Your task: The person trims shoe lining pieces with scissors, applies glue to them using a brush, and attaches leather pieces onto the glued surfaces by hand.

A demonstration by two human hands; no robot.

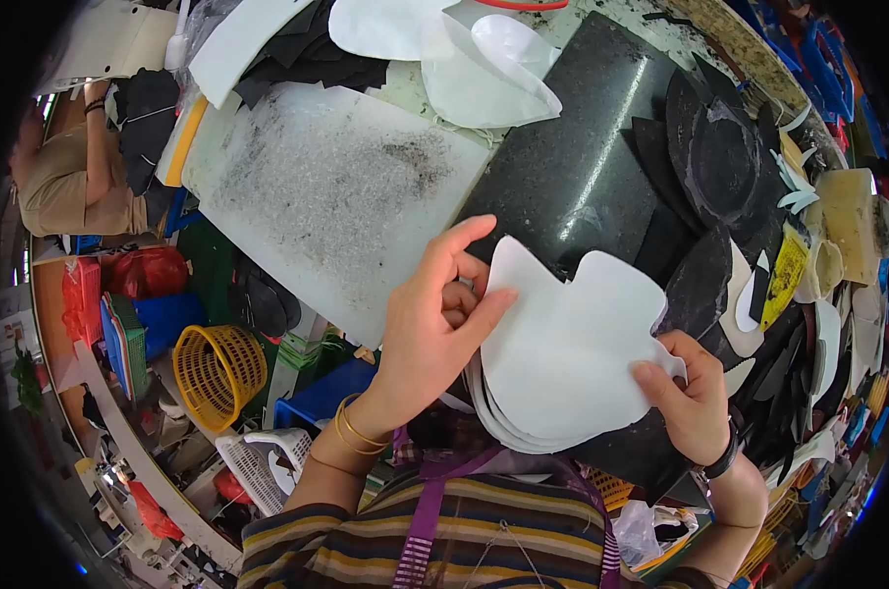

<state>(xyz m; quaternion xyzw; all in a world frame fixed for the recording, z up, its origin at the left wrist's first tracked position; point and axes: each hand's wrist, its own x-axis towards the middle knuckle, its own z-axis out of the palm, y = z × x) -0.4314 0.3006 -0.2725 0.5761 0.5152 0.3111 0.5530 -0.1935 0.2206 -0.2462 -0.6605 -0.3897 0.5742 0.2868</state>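
Pale, grubby counter (685,47), and honestly it's packed. There's a scuffed white board (317,187) along the left edge, reaching toward the near edge. Right beside it, mid-counter, sits a shiny black slab (582,137). White cutouts (493,83) and black scraps (317,61) crowd the far edge, and dark cut pieces (714,147) are heaped toward the right edge.

The person wears a fabric top (542,520) striped in brown, mustard, dark blue and pale tones, its left sleeve (292,545) ending near the elbow. Purple straps (427,520) carry white bars low down. The bare left hand (430,329) has two slim gold-coloured bangles (356,440) at its wrist; the bare right hand (698,402), a black wristband (727,452).
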